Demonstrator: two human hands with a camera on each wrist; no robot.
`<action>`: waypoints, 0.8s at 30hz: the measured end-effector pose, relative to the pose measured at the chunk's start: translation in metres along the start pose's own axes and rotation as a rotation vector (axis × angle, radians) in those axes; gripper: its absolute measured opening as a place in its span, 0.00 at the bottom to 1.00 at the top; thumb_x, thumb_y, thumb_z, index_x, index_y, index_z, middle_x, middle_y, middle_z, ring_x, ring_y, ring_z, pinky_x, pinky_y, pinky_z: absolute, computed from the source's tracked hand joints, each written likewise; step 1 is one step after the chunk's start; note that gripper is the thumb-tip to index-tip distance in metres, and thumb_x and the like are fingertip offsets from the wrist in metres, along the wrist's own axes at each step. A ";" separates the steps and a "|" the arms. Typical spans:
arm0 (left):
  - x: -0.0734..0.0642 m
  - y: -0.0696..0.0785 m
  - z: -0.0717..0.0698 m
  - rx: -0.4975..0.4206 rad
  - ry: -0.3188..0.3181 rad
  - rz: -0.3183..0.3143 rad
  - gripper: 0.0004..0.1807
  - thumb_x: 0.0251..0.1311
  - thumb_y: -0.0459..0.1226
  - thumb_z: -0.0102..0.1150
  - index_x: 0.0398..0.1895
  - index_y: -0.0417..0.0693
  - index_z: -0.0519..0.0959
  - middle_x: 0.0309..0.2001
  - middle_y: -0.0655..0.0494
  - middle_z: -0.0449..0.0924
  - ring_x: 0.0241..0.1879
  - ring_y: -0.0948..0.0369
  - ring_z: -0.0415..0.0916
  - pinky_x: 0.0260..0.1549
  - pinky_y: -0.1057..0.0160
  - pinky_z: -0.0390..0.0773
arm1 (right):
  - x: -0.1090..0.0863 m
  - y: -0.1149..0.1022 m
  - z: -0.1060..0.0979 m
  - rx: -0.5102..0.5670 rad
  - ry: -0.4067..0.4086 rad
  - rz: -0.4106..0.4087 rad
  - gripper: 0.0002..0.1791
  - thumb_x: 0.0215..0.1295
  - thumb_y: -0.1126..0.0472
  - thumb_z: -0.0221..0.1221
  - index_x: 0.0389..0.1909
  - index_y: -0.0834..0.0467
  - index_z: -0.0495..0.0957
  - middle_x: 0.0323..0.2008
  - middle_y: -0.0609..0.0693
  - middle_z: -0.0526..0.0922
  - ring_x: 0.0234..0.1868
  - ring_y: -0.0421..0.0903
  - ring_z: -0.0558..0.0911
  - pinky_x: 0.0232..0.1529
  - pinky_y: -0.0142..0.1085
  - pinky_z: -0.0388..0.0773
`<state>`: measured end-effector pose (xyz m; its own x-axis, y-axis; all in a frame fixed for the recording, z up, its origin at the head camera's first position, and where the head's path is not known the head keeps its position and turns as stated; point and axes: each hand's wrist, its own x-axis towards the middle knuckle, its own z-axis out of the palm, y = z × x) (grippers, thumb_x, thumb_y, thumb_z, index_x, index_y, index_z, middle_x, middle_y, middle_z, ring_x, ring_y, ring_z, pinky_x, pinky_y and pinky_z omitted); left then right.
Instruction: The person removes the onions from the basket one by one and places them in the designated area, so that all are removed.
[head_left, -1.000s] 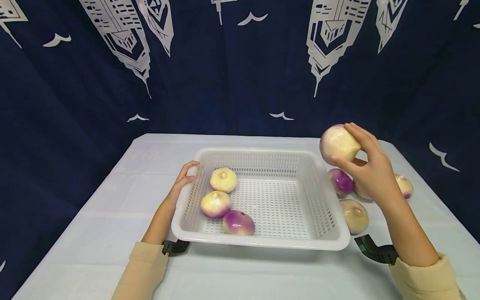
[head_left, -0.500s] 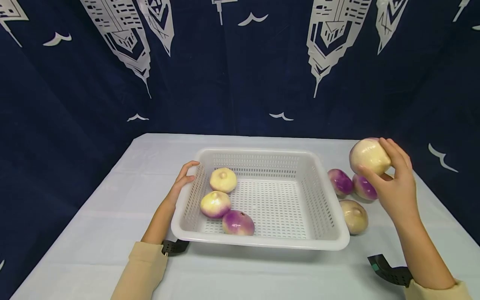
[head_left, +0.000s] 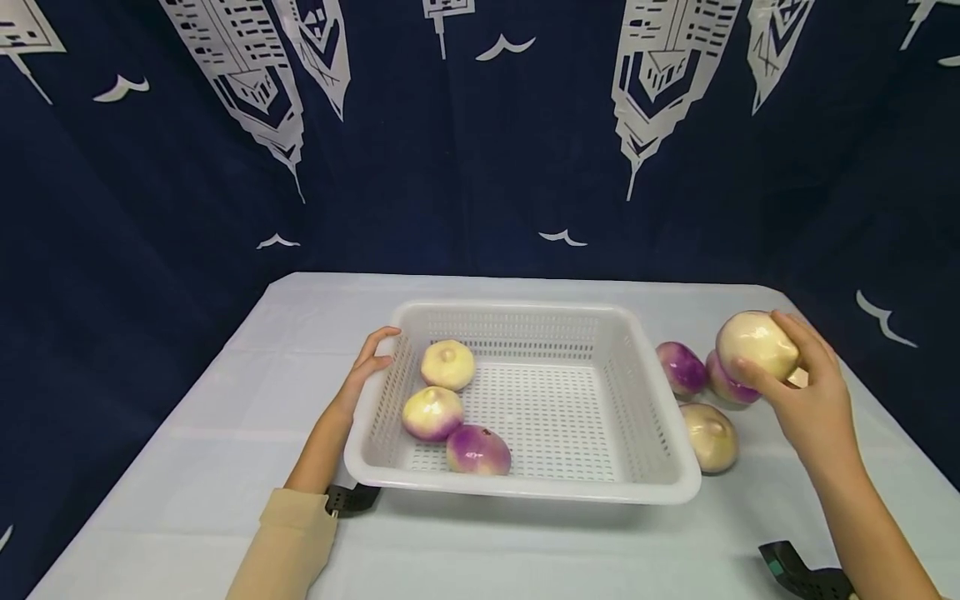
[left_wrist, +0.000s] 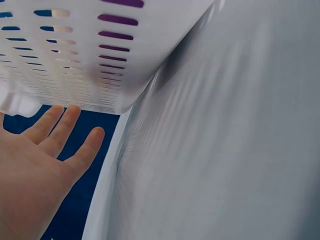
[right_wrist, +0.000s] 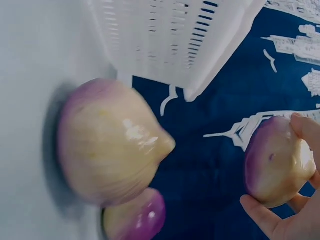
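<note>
My right hand (head_left: 813, 400) holds a cream-and-purple onion (head_left: 757, 346) between thumb and fingers. In the head view this onion overlaps a purple onion (head_left: 726, 385) on the table; the right wrist view shows the hand's fingertips around its sides. My left hand (head_left: 360, 375) touches the left rim of a white slotted basket (head_left: 536, 496). Its fingers look straight and spread against the basket's outside in the left wrist view. Three onions lie along the basket's left side: a cream one (head_left: 447, 365), a two-toned one (head_left: 432, 413) and a purple one (head_left: 478, 450).
Right of the basket, another purple onion (head_left: 681, 368) and a cream onion (head_left: 708, 437) rest on the white-covered table (head_left: 480, 550). Behind my right fingers a further onion (head_left: 799, 377) is mostly hidden. A dark blue curtain (head_left: 465, 167) hangs behind the table.
My right hand has carried its onion rightward, away from the basket, and lower toward the onions on the table. My left hand and the basket stay in place.
</note>
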<state>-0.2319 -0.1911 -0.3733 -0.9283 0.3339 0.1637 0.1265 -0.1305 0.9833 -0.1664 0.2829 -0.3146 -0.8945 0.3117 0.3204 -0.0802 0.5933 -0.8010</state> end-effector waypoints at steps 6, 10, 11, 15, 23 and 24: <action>0.001 -0.002 0.000 -0.014 0.004 0.015 0.24 0.55 0.32 0.28 0.55 0.62 0.57 0.61 0.42 0.49 0.56 0.50 0.59 0.49 0.56 0.71 | -0.004 0.023 -0.004 -0.045 -0.011 0.005 0.36 0.57 0.54 0.59 0.66 0.38 0.56 0.70 0.44 0.51 0.59 0.32 0.58 0.43 0.13 0.58; 0.002 -0.003 -0.001 -0.006 0.013 0.004 0.24 0.56 0.33 0.29 0.55 0.63 0.56 0.62 0.41 0.48 0.57 0.47 0.57 0.49 0.54 0.71 | -0.006 0.041 -0.004 -0.067 -0.010 0.035 0.36 0.57 0.52 0.59 0.67 0.38 0.55 0.70 0.46 0.51 0.52 0.28 0.56 0.39 0.20 0.56; 0.002 -0.003 -0.001 -0.002 0.014 0.000 0.24 0.56 0.33 0.29 0.55 0.63 0.56 0.62 0.41 0.47 0.57 0.46 0.57 0.48 0.54 0.70 | -0.006 0.045 -0.004 -0.075 -0.015 0.047 0.36 0.58 0.52 0.58 0.67 0.38 0.54 0.70 0.47 0.51 0.53 0.31 0.57 0.40 0.21 0.56; 0.002 -0.003 -0.002 0.018 0.015 -0.015 0.23 0.55 0.35 0.29 0.55 0.65 0.55 0.62 0.40 0.45 0.57 0.44 0.54 0.47 0.53 0.69 | -0.008 0.057 -0.003 -0.090 -0.062 0.094 0.37 0.59 0.50 0.56 0.68 0.38 0.51 0.72 0.53 0.45 0.65 0.50 0.54 0.58 0.41 0.61; 0.000 0.000 0.001 -0.001 0.017 -0.016 0.24 0.55 0.34 0.29 0.55 0.63 0.55 0.62 0.39 0.46 0.58 0.43 0.54 0.47 0.53 0.70 | -0.009 0.080 -0.006 -0.097 -0.213 0.134 0.40 0.59 0.47 0.55 0.70 0.46 0.48 0.68 0.70 0.39 0.66 0.72 0.42 0.54 0.71 0.47; 0.000 0.000 0.001 -0.001 0.018 -0.016 0.24 0.55 0.34 0.29 0.55 0.63 0.56 0.63 0.39 0.46 0.58 0.43 0.54 0.48 0.53 0.70 | -0.008 0.084 -0.005 -0.099 -0.224 0.138 0.40 0.59 0.46 0.55 0.70 0.46 0.47 0.69 0.69 0.39 0.66 0.72 0.42 0.55 0.71 0.46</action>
<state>-0.2315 -0.1902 -0.3729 -0.9362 0.3196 0.1461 0.1108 -0.1262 0.9858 -0.1637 0.3344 -0.3816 -0.9698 0.2293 0.0832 0.0827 0.6299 -0.7722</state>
